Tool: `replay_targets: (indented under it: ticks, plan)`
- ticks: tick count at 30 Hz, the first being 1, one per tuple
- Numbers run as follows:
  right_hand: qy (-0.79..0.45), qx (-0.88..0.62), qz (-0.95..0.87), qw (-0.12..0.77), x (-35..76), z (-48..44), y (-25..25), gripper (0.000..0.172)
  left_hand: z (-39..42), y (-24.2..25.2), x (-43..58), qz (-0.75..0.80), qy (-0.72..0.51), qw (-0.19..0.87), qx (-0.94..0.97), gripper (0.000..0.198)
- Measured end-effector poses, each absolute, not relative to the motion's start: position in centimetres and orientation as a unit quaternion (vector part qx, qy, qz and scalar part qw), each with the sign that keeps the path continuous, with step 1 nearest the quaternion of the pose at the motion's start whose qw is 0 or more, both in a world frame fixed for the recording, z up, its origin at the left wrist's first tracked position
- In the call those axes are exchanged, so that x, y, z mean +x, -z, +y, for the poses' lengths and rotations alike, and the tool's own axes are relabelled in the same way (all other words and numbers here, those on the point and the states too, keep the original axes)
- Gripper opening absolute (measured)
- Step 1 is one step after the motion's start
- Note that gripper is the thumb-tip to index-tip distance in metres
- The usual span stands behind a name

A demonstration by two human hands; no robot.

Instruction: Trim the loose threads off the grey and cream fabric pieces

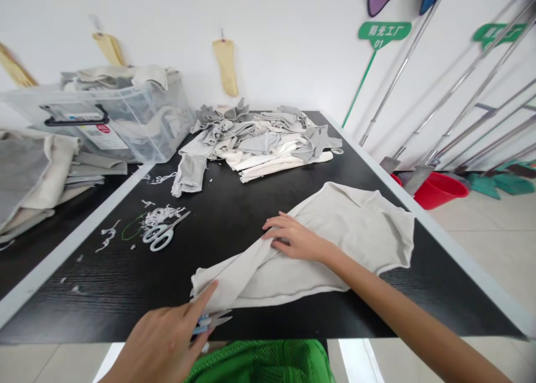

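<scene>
A pale grey cloth [355,232] lies spread on the black desk [238,215], slanting from the near edge up toward the right edge. Its long upper side is partly folded over, and its narrow end points to the near edge.

The left hand [163,338] is at the near edge, its fingers closed around small snips [202,324] with blue handles. The blades point to the right, just below the cloth's narrow end, and stand slightly apart. The index finger is stretched out onto that end of the cloth.

The right hand [295,240] lies palm down over the folded upper side, about midway along, fingers a little spread; whether it also pinches the fold I cannot tell, as the palm hides it.

Toward the desk's left edge, white-handled scissors [161,236] lie beside a tangle of white thread scraps [163,215]. A loose pile of grey and cream cloths [262,143] covers part of the far edge. By the far left corner stands a clear box [136,148] heaped with more cloth. Below the near edge is a green mesh bag [268,360], and past the right edge a red bucket [441,190].
</scene>
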State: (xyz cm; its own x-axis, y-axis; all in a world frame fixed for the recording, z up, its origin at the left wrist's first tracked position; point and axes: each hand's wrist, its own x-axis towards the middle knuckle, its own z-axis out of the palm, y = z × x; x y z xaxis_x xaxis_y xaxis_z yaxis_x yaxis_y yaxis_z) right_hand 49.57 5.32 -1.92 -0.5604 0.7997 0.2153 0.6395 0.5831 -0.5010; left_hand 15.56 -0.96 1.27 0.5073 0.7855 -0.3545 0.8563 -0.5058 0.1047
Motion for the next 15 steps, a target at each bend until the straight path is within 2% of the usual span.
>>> replay_targets:
  ticks: [3, 6, 11, 15]
  plan:
    - [-0.185, -0.423, -0.853, 0.245, 49.3, 5.5, 2.1, 0.020, -0.2, -1.2, 13.6, 0.465, 0.072, 0.143, 0.871, 0.044]
    - [-0.214, -0.451, -0.823, 0.273, 49.0, 5.6, 1.4, 0.022, 1.4, -2.5, 13.0, 0.470, -0.009, 0.201, 0.859, 0.031]
    - [-0.275, -0.540, -0.748, 0.271, 49.1, 7.4, -0.2, 0.022, 7.6, -4.6, 13.8, 0.495, -0.095, 0.375, 0.778, 0.036]
    - [-0.262, -0.590, -0.718, 0.261, 49.2, 10.2, -0.2, 0.021, 15.4, -3.2, 14.4, 0.550, -0.127, 0.374, 0.736, 0.043]
